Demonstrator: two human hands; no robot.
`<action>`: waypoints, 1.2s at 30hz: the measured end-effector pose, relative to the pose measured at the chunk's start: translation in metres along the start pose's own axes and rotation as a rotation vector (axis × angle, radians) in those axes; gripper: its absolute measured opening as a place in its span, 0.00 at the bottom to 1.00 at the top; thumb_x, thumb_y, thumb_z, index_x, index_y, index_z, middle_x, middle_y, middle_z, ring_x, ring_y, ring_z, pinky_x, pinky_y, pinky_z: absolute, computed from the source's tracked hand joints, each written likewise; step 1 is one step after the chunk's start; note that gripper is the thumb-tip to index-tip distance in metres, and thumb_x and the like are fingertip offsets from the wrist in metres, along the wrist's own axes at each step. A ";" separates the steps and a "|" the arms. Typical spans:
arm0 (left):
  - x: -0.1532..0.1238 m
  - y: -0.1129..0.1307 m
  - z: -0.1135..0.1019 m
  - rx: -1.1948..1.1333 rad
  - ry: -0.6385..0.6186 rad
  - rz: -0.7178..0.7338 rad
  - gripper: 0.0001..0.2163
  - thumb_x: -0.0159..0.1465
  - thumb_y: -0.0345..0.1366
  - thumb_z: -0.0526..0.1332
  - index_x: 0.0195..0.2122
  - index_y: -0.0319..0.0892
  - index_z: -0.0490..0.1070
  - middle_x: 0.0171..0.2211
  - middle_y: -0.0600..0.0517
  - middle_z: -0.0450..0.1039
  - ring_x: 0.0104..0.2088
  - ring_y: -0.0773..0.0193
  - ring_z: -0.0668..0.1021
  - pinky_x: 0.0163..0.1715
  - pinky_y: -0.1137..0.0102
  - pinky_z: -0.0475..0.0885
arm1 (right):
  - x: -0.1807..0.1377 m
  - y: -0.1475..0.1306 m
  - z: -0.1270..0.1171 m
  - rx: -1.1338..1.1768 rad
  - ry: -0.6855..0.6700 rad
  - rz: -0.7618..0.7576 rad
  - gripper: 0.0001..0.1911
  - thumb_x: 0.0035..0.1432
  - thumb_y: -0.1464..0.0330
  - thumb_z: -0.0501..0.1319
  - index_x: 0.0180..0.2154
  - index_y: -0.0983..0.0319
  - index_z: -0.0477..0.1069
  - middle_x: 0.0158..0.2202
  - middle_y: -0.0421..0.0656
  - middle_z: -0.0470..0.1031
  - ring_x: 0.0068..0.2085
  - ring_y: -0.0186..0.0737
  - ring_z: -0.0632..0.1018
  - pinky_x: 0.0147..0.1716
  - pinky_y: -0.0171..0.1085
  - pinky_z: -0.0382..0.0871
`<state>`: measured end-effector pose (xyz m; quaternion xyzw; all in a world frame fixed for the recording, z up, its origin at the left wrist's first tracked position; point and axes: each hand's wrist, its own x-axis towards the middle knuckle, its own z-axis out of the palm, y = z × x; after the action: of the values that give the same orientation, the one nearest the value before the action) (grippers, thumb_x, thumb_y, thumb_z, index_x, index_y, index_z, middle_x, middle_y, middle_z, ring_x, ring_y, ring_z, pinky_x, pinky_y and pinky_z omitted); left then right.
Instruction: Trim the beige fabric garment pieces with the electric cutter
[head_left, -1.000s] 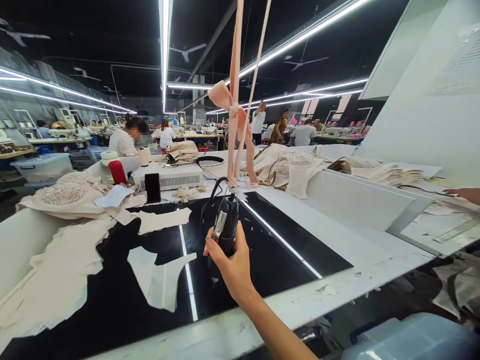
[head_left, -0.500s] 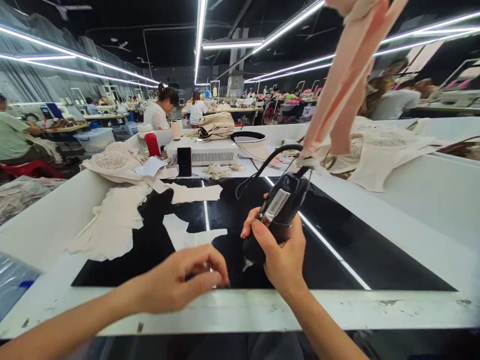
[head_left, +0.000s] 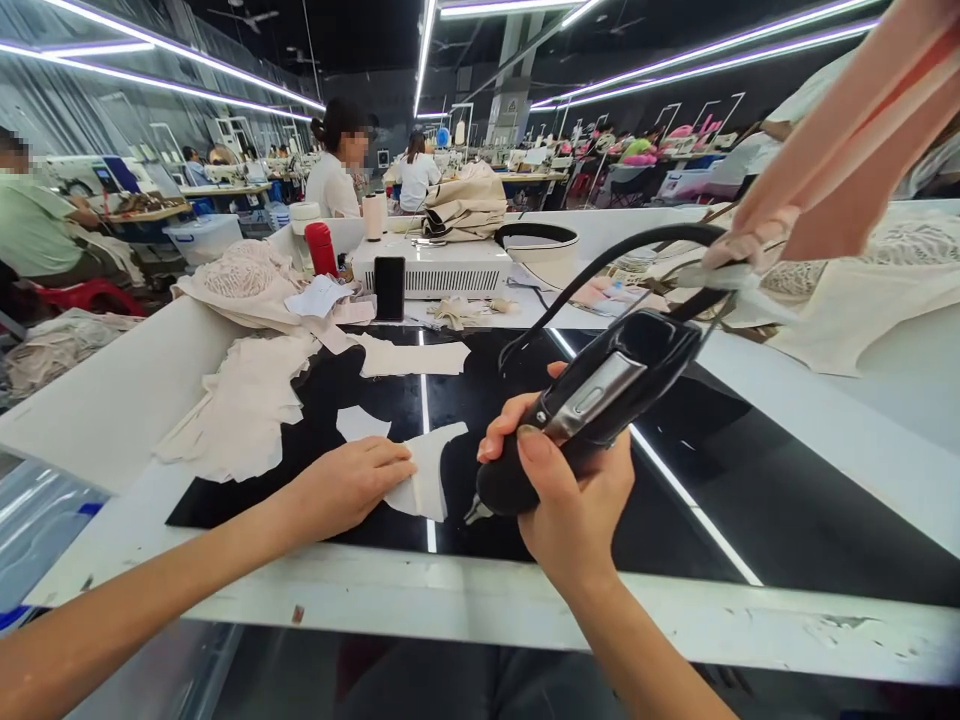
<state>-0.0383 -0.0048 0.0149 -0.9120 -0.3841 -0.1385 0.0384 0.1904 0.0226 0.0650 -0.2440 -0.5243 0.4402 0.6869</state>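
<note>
My right hand [head_left: 576, 490] is wrapped round a black corded handheld power tool [head_left: 592, 400] with a silver lever on its upper side. The small metal tip [head_left: 476, 511] points down and left, just above the black board [head_left: 495, 535]. My left hand [head_left: 352, 487] is closed on the left edge of a cream fabric piece [head_left: 431, 465], fingertips pressed together; the thumb is hidden. This piece lies on the board, left of the tool tip. A smaller white piece [head_left: 364, 423] lies just behind my left hand.
Another cut fabric strip [head_left: 416, 359] and a layered fabric pile [head_left: 244, 410] lie left. Behind stand a phone [head_left: 389, 288], a red bottle [head_left: 321, 249] and a white vented box [head_left: 435, 275]. Pink cloth strips [head_left: 840, 150] hang near the tool's cable [head_left: 607, 255]. Co-workers sit farther off.
My left hand has moved forward from above the board's front edge and taken hold of the cream fabric piece. The tool in my right hand has tilted, its rear end swinging right.
</note>
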 end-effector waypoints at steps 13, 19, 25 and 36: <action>-0.002 0.027 -0.002 0.112 -0.021 -0.079 0.12 0.73 0.22 0.54 0.55 0.36 0.69 0.51 0.41 0.77 0.44 0.54 0.79 0.48 0.58 0.80 | -0.002 0.007 0.004 -0.002 0.020 0.002 0.24 0.58 0.55 0.75 0.50 0.53 0.68 0.32 0.35 0.75 0.25 0.36 0.78 0.25 0.38 0.75; -0.004 0.033 -0.001 0.139 -0.025 -0.084 0.13 0.73 0.23 0.56 0.57 0.36 0.68 0.52 0.41 0.77 0.43 0.53 0.80 0.46 0.59 0.79 | -0.003 0.006 0.005 -0.030 0.003 -0.011 0.22 0.60 0.55 0.73 0.48 0.52 0.66 0.32 0.35 0.74 0.25 0.36 0.77 0.26 0.38 0.75; -0.007 0.051 -0.005 0.296 -0.069 -0.152 0.04 0.73 0.29 0.60 0.47 0.38 0.72 0.41 0.46 0.77 0.34 0.55 0.79 0.31 0.62 0.74 | -0.004 0.007 0.004 -0.068 -0.018 -0.031 0.21 0.62 0.54 0.72 0.48 0.52 0.67 0.33 0.35 0.74 0.26 0.36 0.77 0.26 0.38 0.74; 0.014 0.066 0.001 0.206 0.167 0.110 0.11 0.75 0.22 0.55 0.38 0.38 0.74 0.35 0.49 0.75 0.35 0.60 0.77 0.37 0.65 0.76 | -0.005 0.008 0.004 -0.036 -0.012 -0.019 0.21 0.61 0.54 0.74 0.48 0.52 0.67 0.33 0.35 0.75 0.25 0.36 0.77 0.25 0.37 0.75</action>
<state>0.0181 -0.0408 0.0205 -0.9082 -0.3413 -0.1712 0.1712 0.1841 0.0219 0.0578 -0.2487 -0.5386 0.4257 0.6833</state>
